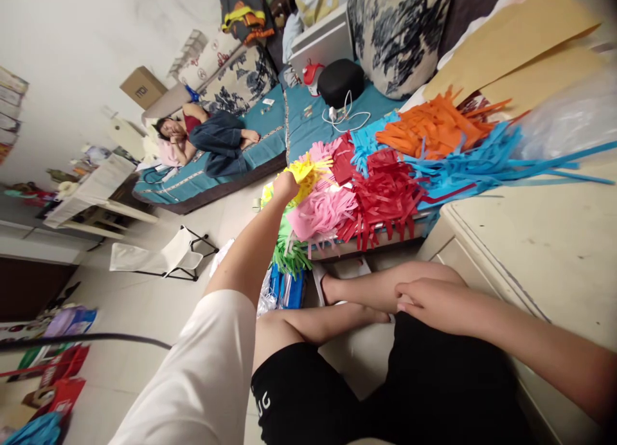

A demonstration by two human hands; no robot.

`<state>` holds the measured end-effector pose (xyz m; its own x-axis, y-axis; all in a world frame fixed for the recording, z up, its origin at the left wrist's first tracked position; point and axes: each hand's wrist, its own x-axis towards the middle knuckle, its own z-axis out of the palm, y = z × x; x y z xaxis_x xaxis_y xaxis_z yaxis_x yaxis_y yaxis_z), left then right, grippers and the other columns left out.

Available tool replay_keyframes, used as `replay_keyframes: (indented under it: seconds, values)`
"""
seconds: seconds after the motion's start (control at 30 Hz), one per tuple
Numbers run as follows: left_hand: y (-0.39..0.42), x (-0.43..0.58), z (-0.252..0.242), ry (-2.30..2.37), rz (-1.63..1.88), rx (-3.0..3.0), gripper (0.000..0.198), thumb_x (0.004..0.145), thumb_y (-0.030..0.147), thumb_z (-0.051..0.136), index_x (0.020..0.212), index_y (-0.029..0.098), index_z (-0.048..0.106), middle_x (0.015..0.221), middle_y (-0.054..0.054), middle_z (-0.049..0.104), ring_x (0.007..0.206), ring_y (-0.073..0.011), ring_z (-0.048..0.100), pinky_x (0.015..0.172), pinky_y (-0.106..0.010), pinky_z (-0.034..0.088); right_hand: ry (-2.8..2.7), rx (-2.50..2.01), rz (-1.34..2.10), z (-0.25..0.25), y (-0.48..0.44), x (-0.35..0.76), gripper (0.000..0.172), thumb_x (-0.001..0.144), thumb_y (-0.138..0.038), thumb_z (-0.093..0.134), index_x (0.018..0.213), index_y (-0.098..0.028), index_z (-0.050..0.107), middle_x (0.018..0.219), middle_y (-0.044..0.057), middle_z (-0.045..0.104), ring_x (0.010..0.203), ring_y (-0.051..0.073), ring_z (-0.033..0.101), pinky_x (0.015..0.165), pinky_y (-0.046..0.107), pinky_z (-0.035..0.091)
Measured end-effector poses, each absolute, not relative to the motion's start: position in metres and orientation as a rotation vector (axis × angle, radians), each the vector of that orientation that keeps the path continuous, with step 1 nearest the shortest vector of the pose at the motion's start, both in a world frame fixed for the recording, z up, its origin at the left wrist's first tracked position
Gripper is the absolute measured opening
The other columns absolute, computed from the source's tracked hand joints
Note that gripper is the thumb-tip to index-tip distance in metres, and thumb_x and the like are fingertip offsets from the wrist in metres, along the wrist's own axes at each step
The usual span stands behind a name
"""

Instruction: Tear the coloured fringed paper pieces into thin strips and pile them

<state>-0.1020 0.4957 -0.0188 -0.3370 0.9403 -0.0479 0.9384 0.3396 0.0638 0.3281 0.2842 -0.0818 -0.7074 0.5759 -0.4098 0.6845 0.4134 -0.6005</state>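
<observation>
That 1 head-worn camera peers forward and down from well behind the left hand [285,186], past its fingers [293,180] to the sofa [267,135].

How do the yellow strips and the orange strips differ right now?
Contact: the left hand is at the yellow strips; neither hand is at the orange strips.
Neighbours: the yellow strips lie beside pink strips; the orange strips lie against blue strips.
Extent: the orange strips show as a larger heap than the yellow strips.
Both are bunches of narrow strips.
</observation>
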Motion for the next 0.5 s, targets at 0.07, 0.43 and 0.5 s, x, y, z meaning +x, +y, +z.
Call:
replay_keyframes:
  seconds: [0.07,0.43,0.5]
  values:
    - [0.5,-0.104,-0.022,2.492,0.076,1.734,0.014,0.098,0.03,0.083,0.102,0.017,0.08,0.108,-0.015,0.082,0.106,-0.03,0.076,0.094,-0.036,0.057,2.493,1.117,-1.148,-0.075,0.284,0.326,0.038,0.105,-0.046,0.054,0.105,-0.025,0.086,0.108,0.011,0.087,0.098,0.032,0.083,0.093,0.042,0.059]
    - [0.493,-0.113,-0.023,2.512,0.237,1.78,0.007,0.093,0.024,0.084,0.093,0.021,0.077,0.106,-0.011,0.082,0.104,-0.0277,0.076,0.093,-0.035,0.056,2.439,1.23,-1.266,-0.057,0.284,0.321,0.038,0.095,-0.068,0.068,0.095,-0.033,0.085,0.089,0.007,0.084,0.088,0.032,0.081,0.081,0.04,0.061]
    - [0.491,-0.11,-0.022,2.605,0.315,1.785,0.012,0.105,0.027,0.069,0.111,0.021,0.077,0.127,-0.015,0.08,0.121,-0.0313,0.074,0.101,-0.038,0.055,2.428,1.25,-1.3,-0.056,0.284,0.321,0.044,0.092,-0.074,0.069,0.094,-0.034,0.085,0.087,0.006,0.083,0.086,0.032,0.081,0.079,0.039,0.061]
